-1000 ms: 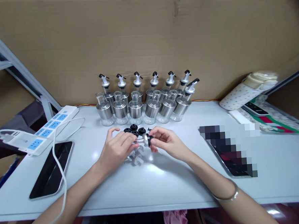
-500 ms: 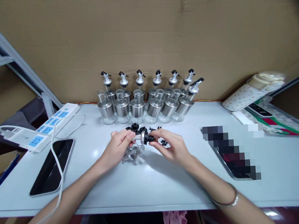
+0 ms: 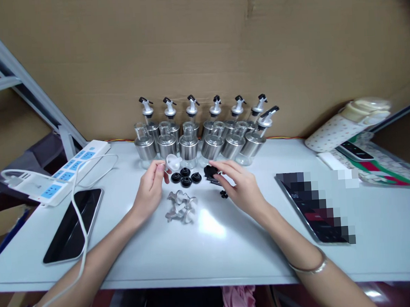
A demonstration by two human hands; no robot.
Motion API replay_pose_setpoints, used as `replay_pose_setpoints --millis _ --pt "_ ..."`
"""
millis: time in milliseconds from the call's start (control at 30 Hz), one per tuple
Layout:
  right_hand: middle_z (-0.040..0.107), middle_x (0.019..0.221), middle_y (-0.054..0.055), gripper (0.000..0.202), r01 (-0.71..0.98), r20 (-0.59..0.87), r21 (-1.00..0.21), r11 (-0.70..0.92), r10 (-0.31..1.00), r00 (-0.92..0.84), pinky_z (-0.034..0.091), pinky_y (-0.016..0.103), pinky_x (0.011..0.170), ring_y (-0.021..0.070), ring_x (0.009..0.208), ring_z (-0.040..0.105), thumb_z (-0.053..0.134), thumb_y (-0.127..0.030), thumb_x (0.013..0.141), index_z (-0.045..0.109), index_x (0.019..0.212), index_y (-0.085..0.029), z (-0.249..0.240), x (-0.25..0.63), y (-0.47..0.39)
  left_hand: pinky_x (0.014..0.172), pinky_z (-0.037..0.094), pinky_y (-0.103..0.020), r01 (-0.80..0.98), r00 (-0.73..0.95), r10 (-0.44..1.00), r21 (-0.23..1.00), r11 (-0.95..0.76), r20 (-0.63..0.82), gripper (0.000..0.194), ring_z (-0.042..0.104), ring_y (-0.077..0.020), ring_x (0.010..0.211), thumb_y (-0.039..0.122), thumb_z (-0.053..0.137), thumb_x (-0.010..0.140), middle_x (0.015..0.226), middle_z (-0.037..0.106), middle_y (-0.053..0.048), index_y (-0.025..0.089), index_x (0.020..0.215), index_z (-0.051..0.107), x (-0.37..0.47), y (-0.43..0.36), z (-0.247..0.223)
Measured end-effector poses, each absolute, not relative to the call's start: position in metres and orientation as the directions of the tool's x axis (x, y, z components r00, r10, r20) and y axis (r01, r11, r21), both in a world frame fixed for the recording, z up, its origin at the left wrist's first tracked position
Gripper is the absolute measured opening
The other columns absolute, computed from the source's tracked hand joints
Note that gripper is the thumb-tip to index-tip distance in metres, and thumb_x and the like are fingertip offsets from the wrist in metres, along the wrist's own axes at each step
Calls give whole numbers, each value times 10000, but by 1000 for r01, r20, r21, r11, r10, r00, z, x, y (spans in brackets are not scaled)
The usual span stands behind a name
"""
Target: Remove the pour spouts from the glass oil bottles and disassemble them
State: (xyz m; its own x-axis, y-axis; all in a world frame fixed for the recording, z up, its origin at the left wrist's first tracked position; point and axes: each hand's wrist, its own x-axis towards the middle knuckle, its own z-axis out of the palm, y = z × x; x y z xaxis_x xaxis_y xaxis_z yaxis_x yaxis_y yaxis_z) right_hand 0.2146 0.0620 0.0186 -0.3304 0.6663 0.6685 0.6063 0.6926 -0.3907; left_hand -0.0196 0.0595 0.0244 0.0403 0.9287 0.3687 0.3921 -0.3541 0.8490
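My left hand (image 3: pixel 150 187) pinches a silver pourer spout (image 3: pixel 173 162), its pale round base turned toward the right. In my right hand (image 3: pixel 240 186), thumb and fingers close on a black stopper (image 3: pixel 211 172), partly covered by the fingertips. Black lever pieces (image 3: pixel 215 182) lie just beneath it. Between the hands several black stoppers (image 3: pixel 186 181) sit grouped on the table. Nearer to me lies a small heap of silver pourer spouts (image 3: pixel 182 206). A few tiny black parts (image 3: pixel 224 194) rest by my right thumb.
Glass bottles with steel sleeves (image 3: pixel 189 147) stand in rows at the back, several topped with pourers (image 3: pixel 192 105). A power strip (image 3: pixel 70 173) with a white cable and a tablet (image 3: pixel 74 226) lie left. At right are a dark flat device (image 3: pixel 309 212) and a dotted flask (image 3: pixel 345 124).
The spout and black stopper, joined between my hands before, are now apart. My left hand has moved left and up with the spout; my right hand has shifted slightly away with the stopper.
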Motion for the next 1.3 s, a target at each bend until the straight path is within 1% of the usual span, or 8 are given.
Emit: replay_pose_setpoints --millis 133,300,467,600,967,1067,1200,1300 --pt "670 904 77 163 620 602 -441 649 726 -333 530 338 725 193 796 631 535 -170 874 580 1029 -183 10 211 69 660 423 -279 506 104 872 729 -461 479 306 532 -142 656 416 286 972 694 540 6 191 972 494 -20 55 22" --pt "672 897 88 125 693 513 -381 613 763 -393 483 373 738 229 841 597 543 -163 863 611 968 -178 6 201 82 760 432 -323 639 308 695 400 -657 650 291 573 -163 781 368 269 988 903 623 -58 179 1042 483 -22 54 21" --pt "677 913 100 171 715 454 -331 616 768 -452 449 376 757 237 858 565 538 -122 856 638 986 -170 4 190 92 806 427 -335 639 481 613 228 -734 626 279 584 -177 857 332 257 997 973 639 -82 169 1048 479 -20 54 21" --pt "676 914 106 186 735 457 -302 608 768 -448 440 376 750 246 867 562 529 -120 859 641 997 -175 2 187 94 797 429 -314 580 567 580 216 -785 584 243 582 -168 885 257 267 996 979 645 -85 153 1044 482 -17 52 22" --pt "674 1097 115 302 642 430 -413 646 760 -487 493 421 868 245 1005 617 481 -129 884 586 1165 -155 -7 196 92 838 400 -348 520 729 565 224 -824 386 265 565 -191 951 255 316 983 1000 624 -92 146 1018 555 -6 44 10" --pt "641 1177 125 294 613 501 -412 674 730 -465 468 439 931 243 1097 582 457 -149 902 572 1172 -160 -5 200 88 887 392 -388 506 742 580 285 -814 337 320 529 -232 1037 378 414 946 1098 592 -129 135 1107 546 -7 43 9" --pt "627 1167 119 260 590 607 -414 693 694 -387 465 441 933 225 1086 575 422 -167 923 568 1136 -193 2 203 84 923 374 -461 480 789 559 312 -820 257 574 490 -298 1106 592 544 813 1195 543 -140 186 1219 530 -5 42 5" --pt "622 1089 117 229 597 634 -424 681 694 -342 480 420 895 226 1033 577 415 -180 924 580 1081 -203 12 204 81 925 371 -490 480 814 540 276 -833 214 563 470 -321 1132 602 524 820 1238 525 -136 237 1248 530 -2 40 1"
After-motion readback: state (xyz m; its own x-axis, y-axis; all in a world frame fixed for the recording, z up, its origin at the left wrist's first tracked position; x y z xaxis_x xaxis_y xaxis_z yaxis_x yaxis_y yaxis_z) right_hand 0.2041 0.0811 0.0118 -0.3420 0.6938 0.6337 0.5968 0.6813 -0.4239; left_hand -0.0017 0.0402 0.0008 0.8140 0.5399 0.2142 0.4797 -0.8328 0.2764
